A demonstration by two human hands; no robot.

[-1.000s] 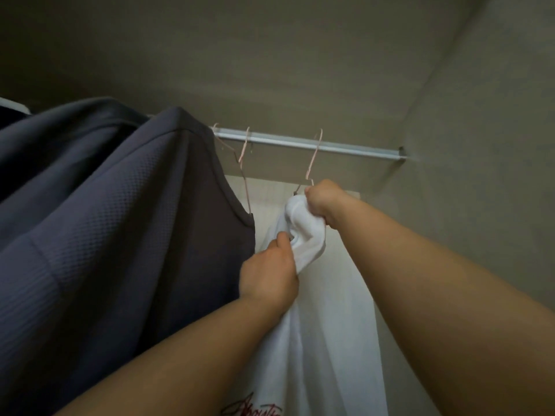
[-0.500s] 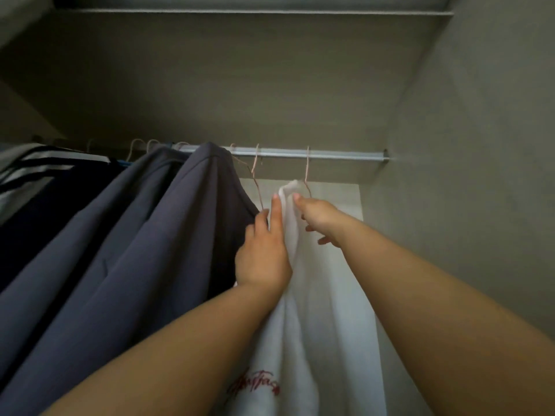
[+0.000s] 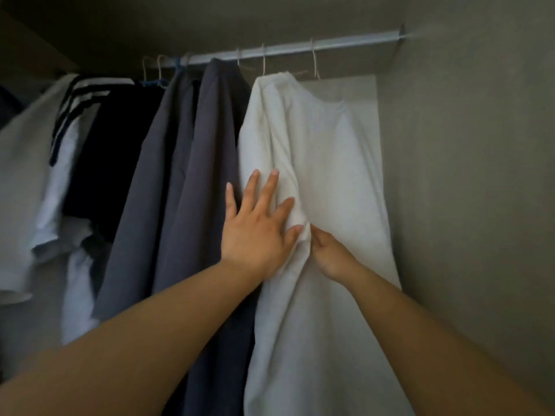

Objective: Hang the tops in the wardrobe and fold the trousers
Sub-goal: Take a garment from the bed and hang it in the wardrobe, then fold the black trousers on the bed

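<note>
Fabric hides most of the right hand (image 3: 329, 255): its fingertips vanish into a fold of the white top (image 3: 324, 151), so whether it pinches the cloth cannot be told. The top's hem is cut off at 6 o'clock, and its hanger (image 3: 314, 64) shows only a hook on the rail (image 3: 285, 49) at 12 o'clock. The left hand (image 3: 255, 232) lies flat, fingers spread and straight, pressing the top's sleeve edge, with grey tops (image 3: 210, 145) just beside at 9 o'clock.
</note>
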